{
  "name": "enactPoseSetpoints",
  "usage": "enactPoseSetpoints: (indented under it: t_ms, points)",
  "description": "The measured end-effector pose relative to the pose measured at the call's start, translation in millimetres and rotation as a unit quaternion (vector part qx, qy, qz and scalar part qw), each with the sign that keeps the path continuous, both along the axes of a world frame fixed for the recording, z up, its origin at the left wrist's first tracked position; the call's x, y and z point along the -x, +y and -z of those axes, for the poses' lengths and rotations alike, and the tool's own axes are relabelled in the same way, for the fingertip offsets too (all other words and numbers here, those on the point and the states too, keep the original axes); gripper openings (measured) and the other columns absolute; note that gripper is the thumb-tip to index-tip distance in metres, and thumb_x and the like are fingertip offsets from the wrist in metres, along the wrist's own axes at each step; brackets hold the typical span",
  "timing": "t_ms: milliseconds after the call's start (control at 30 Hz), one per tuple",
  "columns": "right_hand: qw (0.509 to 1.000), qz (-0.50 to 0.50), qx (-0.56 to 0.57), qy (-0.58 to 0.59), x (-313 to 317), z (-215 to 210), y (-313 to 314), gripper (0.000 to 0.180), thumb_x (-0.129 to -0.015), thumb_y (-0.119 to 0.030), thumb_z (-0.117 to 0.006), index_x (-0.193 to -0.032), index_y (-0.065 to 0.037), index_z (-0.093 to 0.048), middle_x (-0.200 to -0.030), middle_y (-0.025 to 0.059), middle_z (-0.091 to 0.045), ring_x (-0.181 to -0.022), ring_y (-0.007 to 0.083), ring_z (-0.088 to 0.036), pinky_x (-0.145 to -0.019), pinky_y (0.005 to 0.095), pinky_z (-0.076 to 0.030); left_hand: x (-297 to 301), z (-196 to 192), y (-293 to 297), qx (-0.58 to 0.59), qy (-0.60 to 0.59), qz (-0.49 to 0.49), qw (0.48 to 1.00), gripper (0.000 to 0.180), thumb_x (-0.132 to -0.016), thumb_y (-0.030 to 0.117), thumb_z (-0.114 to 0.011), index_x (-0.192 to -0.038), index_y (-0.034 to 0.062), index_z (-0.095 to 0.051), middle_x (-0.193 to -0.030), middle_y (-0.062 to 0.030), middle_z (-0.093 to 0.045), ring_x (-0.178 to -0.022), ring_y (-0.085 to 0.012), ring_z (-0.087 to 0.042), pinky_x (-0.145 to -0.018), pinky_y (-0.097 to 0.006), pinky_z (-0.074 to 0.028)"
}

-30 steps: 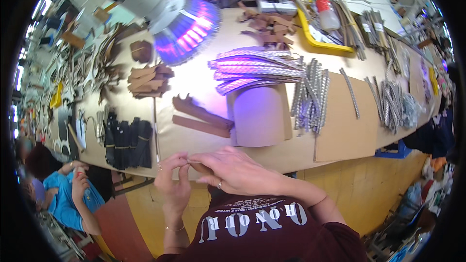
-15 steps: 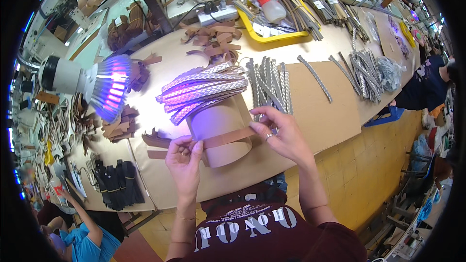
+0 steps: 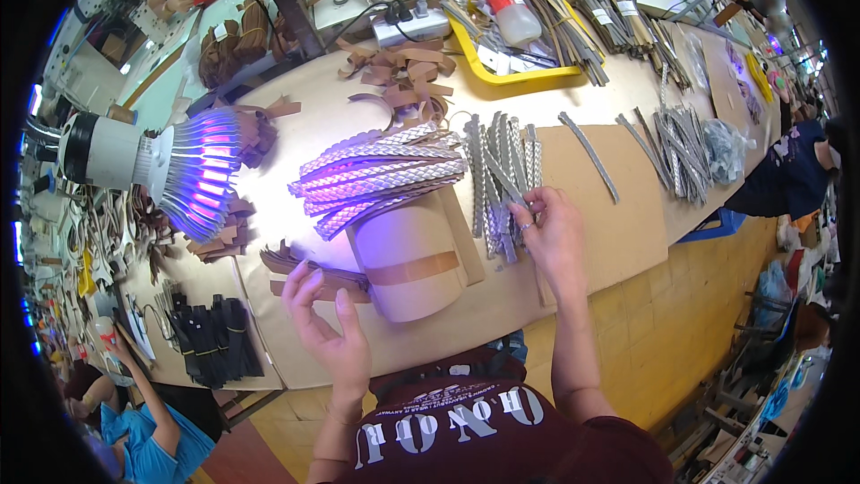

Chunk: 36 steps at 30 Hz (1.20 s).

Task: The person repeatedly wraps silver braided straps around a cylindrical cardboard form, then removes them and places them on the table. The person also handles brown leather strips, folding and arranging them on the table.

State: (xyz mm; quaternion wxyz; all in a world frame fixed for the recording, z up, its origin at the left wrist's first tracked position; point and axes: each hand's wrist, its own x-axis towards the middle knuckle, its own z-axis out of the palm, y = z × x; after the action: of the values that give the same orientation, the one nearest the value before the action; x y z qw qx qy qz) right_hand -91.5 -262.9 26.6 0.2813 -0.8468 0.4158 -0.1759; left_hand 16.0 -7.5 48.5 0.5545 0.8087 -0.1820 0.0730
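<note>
- Tan surface [image 3: 287, 341] is spreading beneath a glowing lamp [image 3: 199, 175].
- Brown strip [image 3: 412, 269] is lying across a tan cylinder [image 3: 403, 233], with pale braided straps [image 3: 381, 170] resting at its far end.
- Left hand [image 3: 334, 333] is hovering near loose brown strips [image 3: 333, 284], its grip standing open.
- Right hand [image 3: 553, 231] is touching the grey braided straps [image 3: 497, 170]; whether its grip is holding one, I cannot tell.

I have a finned lamp [image 3: 195, 172] glowing violet over the left of the desk [image 3: 421, 339]. Toward the back I see a green-capped bottle [image 3: 518, 25] in a yellow tray [image 3: 520, 78], with a white power strip [image 3: 394, 34] just left of it. Banded black strips [image 3: 210, 341] lie front left; at my right, a crumpled clear bag [image 3: 724, 149] and a blue crate [image 3: 717, 226] below.
</note>
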Motion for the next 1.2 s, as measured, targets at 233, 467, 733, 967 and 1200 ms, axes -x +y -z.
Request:
enactPoseSetpoints:
  t_ms: [233, 467, 733, 967, 1200]
  points:
    - [0.994, 0.004, -0.084, -0.072, 28, -11, -1, 0.021, -0.084, -0.012, -0.073, -0.098, 0.003, -0.069, -0.069, 0.0011, -0.055, -0.060, 0.0094, -0.048, -0.054, 0.0266, -0.040, 15, -17, 0, -0.044, -0.133, 0.141, 0.980, 0.018, -0.083, -0.004, -0.061, -0.100, 0.0023, -0.057, -0.118, -0.0167, -0.057, -0.107, -0.0272, -0.056, -0.092, -0.037, -0.044]
    - [0.902, -0.022, -0.368, -0.224, 55, -37, -2, 0.022, -0.091, -0.018, -0.066, -0.095, 0.004, -0.069, -0.068, -0.0052, -0.051, -0.063, 0.0041, -0.041, -0.059, 0.0207, -0.033, 23, -30, -26, 0.024, 0.008, 0.310, 0.950, 0.021, -0.080, -0.005, -0.068, -0.100, 0.0013, -0.064, -0.102, -0.0156, -0.069, -0.095, -0.0289, -0.067, -0.084, -0.034, -0.052]
    - [0.822, -0.189, -0.469, -0.264, 62, -54, 11, 0.015, -0.092, -0.009, -0.062, -0.100, 0.002, -0.069, -0.095, 0.0044, -0.063, -0.084, 0.0083, -0.053, -0.077, 0.0236, -0.042, 5, -54, -45, 0.149, 0.227, 0.352, 0.896, 0.048, -0.094, -0.003, -0.053, -0.138, -0.0043, -0.033, -0.134, -0.0228, -0.052, -0.124, -0.0274, -0.054, -0.105, -0.037, -0.044]
    - [0.774, -0.280, -0.510, -0.252, 40, -63, 32, 0.017, -0.093, -0.009, -0.061, -0.100, 0.005, -0.068, -0.088, 0.0039, -0.059, -0.079, 0.0092, -0.051, -0.069, 0.0240, -0.039, -19, -65, -56, 0.295, 0.381, 0.329, 0.812, 0.053, -0.099, 0.009, -0.049, -0.146, -0.0042, -0.027, -0.136, -0.0236, -0.050, -0.123, -0.0301, -0.054, -0.104, -0.041, -0.044]
    - [0.754, -0.319, -0.510, -0.264, 34, -63, 38, 0.026, -0.097, -0.017, -0.056, -0.105, 0.005, -0.067, -0.083, 0.0015, -0.055, -0.074, 0.0088, -0.047, -0.064, 0.0237, -0.036, -24, -56, -57, 0.306, 0.377, 0.243, 0.840, 0.036, -0.101, 0.009, -0.047, -0.133, -0.0059, -0.046, -0.126, -0.0226, -0.059, -0.113, -0.0273, -0.061, -0.096, -0.037, -0.052]
